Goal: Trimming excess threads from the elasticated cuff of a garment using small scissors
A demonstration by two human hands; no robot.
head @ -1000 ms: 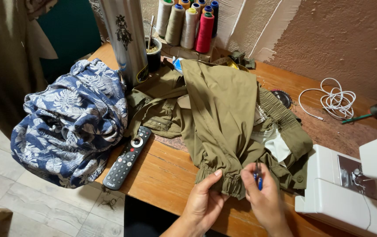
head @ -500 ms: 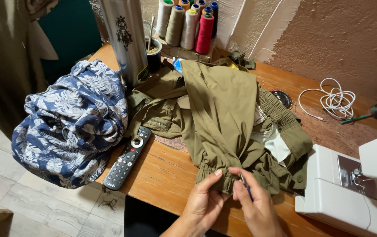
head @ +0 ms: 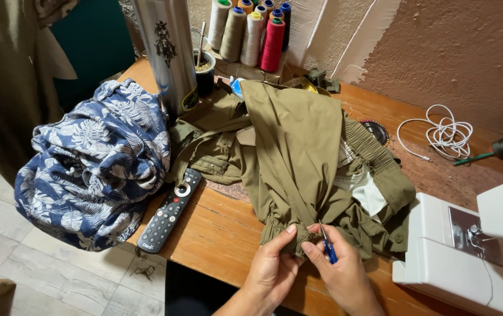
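Observation:
Olive green trousers (head: 298, 152) lie spread over a wooden table (head: 216, 234). My left hand (head: 272, 269) pinches the gathered elastic cuff (head: 283, 225) at the table's front edge. My right hand (head: 342, 272) holds a small blue-handled seam ripper (head: 327, 246), with its metal tip pointing up against the cuff beside my left thumb. Both hands touch the same bunched fabric.
A blue floral garment (head: 96, 164) hangs over the table's left edge, next to a black remote (head: 169, 210). A steel flask (head: 166, 52), a small cup and thread cones (head: 254, 29) stand at the back. A white sewing machine (head: 474, 246) sits right, a coiled white cable (head: 444, 134) behind it.
My right hand has shifted left and closer to my left hand, bringing the seam ripper's tip up to the cuff. The trousers have stayed in place.

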